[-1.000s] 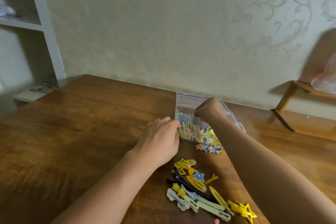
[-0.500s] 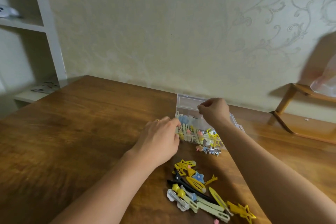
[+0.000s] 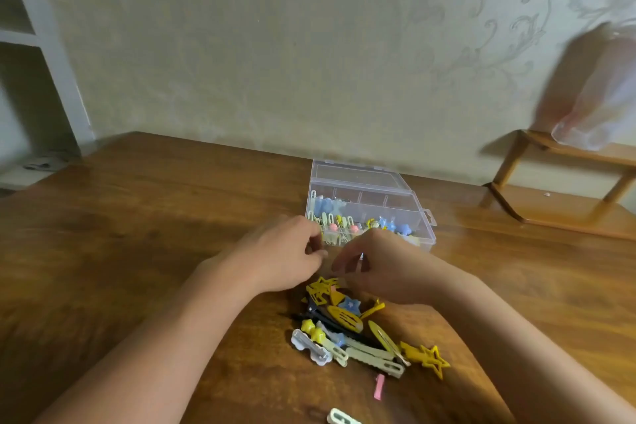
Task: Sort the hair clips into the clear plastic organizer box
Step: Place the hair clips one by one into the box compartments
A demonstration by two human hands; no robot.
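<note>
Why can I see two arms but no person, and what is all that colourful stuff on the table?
The camera sits on the person's head and looks down, so you see only their own arms, as if through their eyes. The left hand and right hand hover close together over a wooden table. Behind them stands a clear plastic box with its lid open; hair clips already fill its front compartments. Nearer the camera lies a loose pile of hair clips, mostly yellow, with a yellow star clip at its right edge. The picture is too blurry to tell whether either hand holds a clip.
</note>
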